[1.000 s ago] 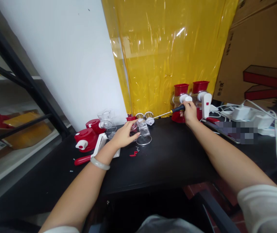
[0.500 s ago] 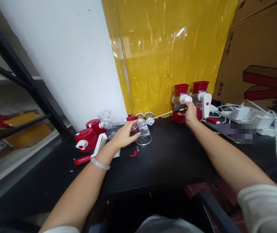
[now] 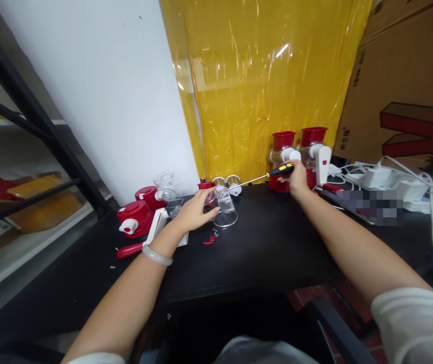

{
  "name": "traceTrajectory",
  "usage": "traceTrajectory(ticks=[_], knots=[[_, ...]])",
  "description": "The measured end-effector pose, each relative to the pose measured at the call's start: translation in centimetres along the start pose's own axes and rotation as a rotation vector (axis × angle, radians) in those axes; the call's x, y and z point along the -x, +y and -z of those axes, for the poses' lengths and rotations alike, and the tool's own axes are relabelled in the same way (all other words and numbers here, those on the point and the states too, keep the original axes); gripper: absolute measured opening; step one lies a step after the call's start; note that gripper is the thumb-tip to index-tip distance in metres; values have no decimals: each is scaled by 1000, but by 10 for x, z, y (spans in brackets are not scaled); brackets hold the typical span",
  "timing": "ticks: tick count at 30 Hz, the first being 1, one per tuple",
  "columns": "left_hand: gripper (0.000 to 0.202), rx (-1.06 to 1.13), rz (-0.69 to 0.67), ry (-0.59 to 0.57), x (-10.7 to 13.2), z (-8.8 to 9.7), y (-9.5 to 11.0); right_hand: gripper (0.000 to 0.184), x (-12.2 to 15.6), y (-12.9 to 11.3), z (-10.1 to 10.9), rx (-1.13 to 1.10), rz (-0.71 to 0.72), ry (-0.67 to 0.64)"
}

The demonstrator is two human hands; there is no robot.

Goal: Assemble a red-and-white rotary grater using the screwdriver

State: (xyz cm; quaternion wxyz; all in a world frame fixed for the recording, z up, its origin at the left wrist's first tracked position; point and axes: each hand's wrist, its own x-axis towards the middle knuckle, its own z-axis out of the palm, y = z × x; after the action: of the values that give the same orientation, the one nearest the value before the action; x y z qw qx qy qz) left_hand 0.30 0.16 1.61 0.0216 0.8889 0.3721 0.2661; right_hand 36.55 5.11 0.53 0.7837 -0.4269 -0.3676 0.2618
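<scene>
My right hand is closed round the black and yellow handle of a screwdriver. Its long metal shaft slants down and left to a clear plastic housing on the black table. Thumb and fingers of my left hand grip that housing from its left side. Where the screwdriver's tip meets the plastic is too small to make out. In front of the housing lie small red pieces and little metal bits. Behind it stand two metal grater drums and a red part.
Left on the table are red bases, a clear hopper and a white crank with red handle. Two red and white rotary graters stand back right. A phone, chargers and white cables lie far right.
Both hands, the screwdriver and the clear housing hold nearly the same positions. The view has shifted very slightly.
</scene>
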Motion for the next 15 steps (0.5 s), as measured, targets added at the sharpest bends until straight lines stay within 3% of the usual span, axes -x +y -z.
traceTrajectory(ticks=[15], knots=[[68,-5,-14,15,0,-1,-1,17,-3,2,-1,-7,23,25]])
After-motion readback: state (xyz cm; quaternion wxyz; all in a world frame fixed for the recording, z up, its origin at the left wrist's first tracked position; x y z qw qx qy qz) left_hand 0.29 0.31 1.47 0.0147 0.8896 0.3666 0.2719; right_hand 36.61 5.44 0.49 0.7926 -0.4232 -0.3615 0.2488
